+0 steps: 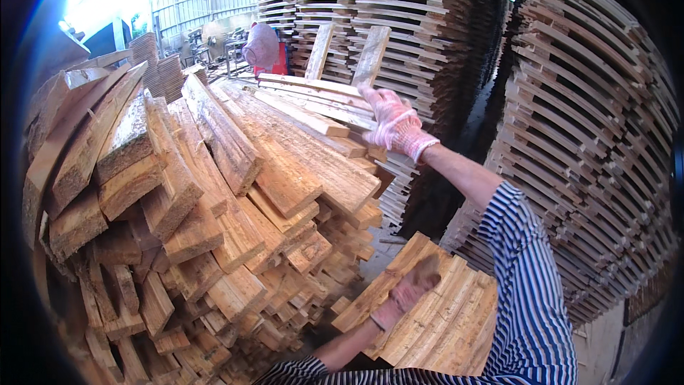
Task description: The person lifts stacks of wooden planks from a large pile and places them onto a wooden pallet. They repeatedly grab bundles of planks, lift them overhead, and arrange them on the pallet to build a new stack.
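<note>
Both my hands wear pinkish-white knit gloves. My right hand (396, 127) reaches to the right end of the big lumber pile. Its fingers are closed around the near end of a pale wooden plank (313, 85) on top; part of the grip is hidden behind the glove. Lower down, my left hand (407, 298) is over a small stack of short planks (445, 314) right in front of me. Motion smears its fingers, so I cannot tell whether they hold a board or just pass over it.
Loose boards (242, 242) in a high, uneven heap fill the left side, ends jutting toward me. Tall stacks of slatted wood (591, 135) stand at right and behind (399, 7). Two boards (372, 53) lean upright beyond my right hand. A red object (280, 60) sits farther back.
</note>
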A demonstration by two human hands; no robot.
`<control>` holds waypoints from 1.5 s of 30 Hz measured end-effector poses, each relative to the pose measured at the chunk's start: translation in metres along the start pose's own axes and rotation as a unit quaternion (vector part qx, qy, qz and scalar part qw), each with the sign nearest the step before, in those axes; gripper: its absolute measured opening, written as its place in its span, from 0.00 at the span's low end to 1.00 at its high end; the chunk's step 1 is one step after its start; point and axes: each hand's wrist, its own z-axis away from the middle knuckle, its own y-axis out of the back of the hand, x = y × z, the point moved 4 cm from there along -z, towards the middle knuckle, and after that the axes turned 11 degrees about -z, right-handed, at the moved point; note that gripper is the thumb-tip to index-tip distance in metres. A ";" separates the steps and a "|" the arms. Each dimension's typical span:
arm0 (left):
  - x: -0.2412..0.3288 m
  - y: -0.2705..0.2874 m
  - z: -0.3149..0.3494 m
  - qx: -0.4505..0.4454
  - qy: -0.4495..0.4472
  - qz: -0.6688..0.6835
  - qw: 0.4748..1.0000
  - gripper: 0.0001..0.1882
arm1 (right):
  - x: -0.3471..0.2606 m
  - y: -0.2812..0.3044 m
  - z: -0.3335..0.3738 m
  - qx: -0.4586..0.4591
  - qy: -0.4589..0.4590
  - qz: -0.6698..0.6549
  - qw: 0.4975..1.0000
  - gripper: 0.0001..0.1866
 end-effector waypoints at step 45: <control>0.068 -0.418 -0.021 -0.359 0.293 0.441 0.769 0.31 | 0.095 0.097 0.810 0.270 -0.564 -0.230 0.746 0.50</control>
